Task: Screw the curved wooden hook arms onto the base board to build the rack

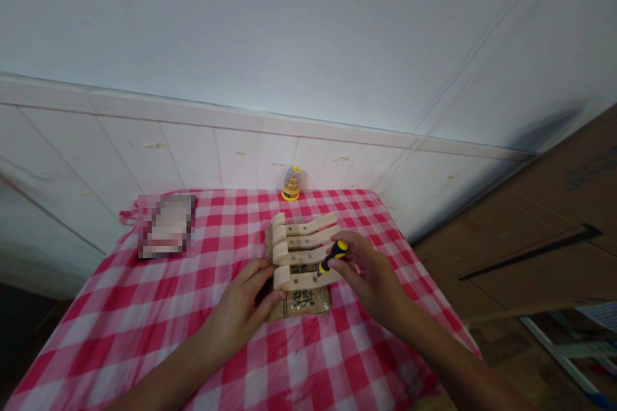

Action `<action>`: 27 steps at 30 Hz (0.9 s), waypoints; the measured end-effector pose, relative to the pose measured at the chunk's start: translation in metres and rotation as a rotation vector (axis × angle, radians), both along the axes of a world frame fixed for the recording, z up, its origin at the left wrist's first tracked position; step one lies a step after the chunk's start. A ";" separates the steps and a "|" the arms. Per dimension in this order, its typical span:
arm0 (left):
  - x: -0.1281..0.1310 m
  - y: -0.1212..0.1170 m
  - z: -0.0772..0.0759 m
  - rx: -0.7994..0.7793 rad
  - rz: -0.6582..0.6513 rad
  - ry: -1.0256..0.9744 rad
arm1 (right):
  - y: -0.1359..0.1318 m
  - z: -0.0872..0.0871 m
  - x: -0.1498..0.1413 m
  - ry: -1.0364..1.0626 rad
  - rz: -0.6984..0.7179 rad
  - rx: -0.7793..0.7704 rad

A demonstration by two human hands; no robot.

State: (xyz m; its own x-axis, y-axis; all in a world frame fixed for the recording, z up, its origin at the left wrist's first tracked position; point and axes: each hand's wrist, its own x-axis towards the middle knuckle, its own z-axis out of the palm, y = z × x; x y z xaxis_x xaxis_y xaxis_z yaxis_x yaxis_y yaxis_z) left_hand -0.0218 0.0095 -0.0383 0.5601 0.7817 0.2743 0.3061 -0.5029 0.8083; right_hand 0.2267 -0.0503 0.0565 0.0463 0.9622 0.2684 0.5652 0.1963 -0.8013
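A wooden assembly (301, 250) of several curved slats lies on a brown cardboard box (301, 300) in the middle of the table. My right hand (369, 273) is closed round a small black and yellow screwdriver (332, 257), whose tip touches the nearest slat. My left hand (245, 308) presses against the left end of that slat, thumb on the wood and fingers curled beside the box.
A red and white checked cloth (207, 308) covers the table, which stands against a white panelled wall. A yellow screwdriver bit holder (292, 183) stands at the far edge. A blurred flat item (166, 226) lies far left. Large cardboard sheets (540, 231) lean at the right.
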 end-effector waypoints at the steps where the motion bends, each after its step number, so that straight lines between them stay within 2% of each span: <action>1: 0.000 0.000 0.000 0.004 0.002 -0.001 | 0.000 0.000 0.000 0.004 0.001 -0.001; 9: -0.001 -0.001 -0.006 0.059 0.016 -0.011 | 0.005 0.003 0.003 -0.124 0.086 0.038; 16: 0.001 0.000 -0.007 0.094 0.014 -0.028 | 0.005 0.014 0.003 -0.285 0.158 0.190; 23: 0.001 -0.001 -0.005 0.092 0.007 -0.016 | 0.005 0.007 0.006 -0.235 0.046 0.206; 27: 0.000 0.000 -0.006 0.085 0.000 -0.014 | 0.004 0.010 0.003 -0.221 -0.002 0.173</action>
State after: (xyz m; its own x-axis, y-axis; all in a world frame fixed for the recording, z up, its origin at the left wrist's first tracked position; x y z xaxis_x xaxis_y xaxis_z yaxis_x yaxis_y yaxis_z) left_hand -0.0214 0.0092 -0.0443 0.5558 0.7554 0.3471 0.2954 -0.5697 0.7669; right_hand 0.2298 -0.0465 0.0660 -0.0300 0.9011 0.4326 0.7232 0.3183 -0.6129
